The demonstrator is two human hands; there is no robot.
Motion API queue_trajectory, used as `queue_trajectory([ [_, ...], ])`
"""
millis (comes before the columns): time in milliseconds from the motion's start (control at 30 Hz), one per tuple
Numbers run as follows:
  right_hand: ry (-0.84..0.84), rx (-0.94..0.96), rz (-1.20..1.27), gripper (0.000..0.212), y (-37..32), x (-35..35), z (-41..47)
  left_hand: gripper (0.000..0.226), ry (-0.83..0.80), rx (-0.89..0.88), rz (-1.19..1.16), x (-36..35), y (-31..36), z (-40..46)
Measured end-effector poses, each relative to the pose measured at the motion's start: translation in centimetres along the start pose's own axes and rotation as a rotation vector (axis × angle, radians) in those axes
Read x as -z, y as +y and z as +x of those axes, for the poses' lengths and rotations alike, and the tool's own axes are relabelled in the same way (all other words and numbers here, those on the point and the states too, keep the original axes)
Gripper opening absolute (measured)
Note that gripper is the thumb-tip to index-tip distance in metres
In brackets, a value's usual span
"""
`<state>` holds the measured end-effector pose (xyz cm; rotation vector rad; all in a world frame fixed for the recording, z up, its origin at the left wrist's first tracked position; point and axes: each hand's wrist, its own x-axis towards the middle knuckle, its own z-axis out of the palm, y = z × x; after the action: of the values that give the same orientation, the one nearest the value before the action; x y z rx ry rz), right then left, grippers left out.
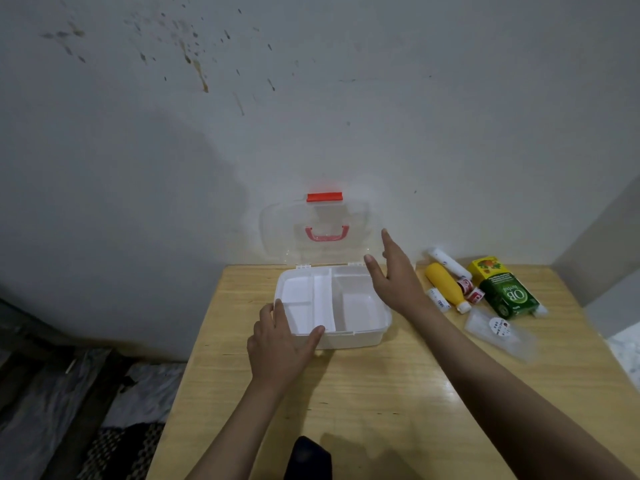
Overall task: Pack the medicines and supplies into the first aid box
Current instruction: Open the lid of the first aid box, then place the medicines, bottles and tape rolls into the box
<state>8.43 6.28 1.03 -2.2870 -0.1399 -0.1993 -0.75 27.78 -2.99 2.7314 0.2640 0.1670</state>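
Note:
A white first aid box (377, 332) sits open on the wooden table (381, 393), its divided tray holding nothing. Its clear lid (277, 233) with a red handle and red latch stands upright against the wall. My left hand (282, 344) grips the box's front left corner. My right hand (394, 278) hovers open above the box's right rim, beside the lid's edge. To the right lie a yellow bottle (445, 284), a white tube (448, 261), a green carton (507, 296), a yellow carton (486, 266), small white vials (439, 299) and a clear packet (498, 332).
The table stands in a corner against a stained white wall. Its left edge drops to a dark floor with cloth and a patterned mat (114, 448). A dark object (308, 459) lies at the table's near edge.

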Motion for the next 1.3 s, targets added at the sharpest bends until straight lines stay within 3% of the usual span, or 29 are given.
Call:
queue_trajectory([
  [200,-0.003,-0.062,0.037,0.063,0.5,0.4,-1.5,0.108,-0.036,-0.006,-0.008,-0.2,-0.3,0.1],
  [433,0.27,-0.12,-0.284,0.046,7.8,4.6,-4.6,0.102,-0.043,-0.022,-0.142,-0.7,-0.4,0.1],
  [567,0.343,-0.426,-0.585,0.039,12.8,8.0,-4.7,0.102,-0.025,-0.024,-0.21,-1.1,-0.5,0.1],
  [700,0.277,-0.689,-0.618,0.047,16.1,9.2,-4.7,0.099,0.004,-0.004,-0.262,-1.5,-0.4,-0.2],
  [933,0.395,-0.519,-0.483,0.041,18.3,9.2,-5.7,0.099,0.034,0.007,-0.32,-1.6,-0.3,-0.2],
  [1133,0.693,-0.289,-0.265,0.046,15.8,9.6,-6.9,0.098,0.048,-0.006,-0.319,-1.9,-0.4,-0.3],
  [1200,0.645,-0.147,-0.191,0.049,13.5,9.5,-7.3,0.098,0.05,-0.004,-0.326,-1.9,-0.4,-0.4],
  [1300,0.424,0.01,-0.104,0.05,8.8,9.2,-7.6,0.098,0.054,-0.007,-0.333,-1.8,-0.5,-0.4],
])
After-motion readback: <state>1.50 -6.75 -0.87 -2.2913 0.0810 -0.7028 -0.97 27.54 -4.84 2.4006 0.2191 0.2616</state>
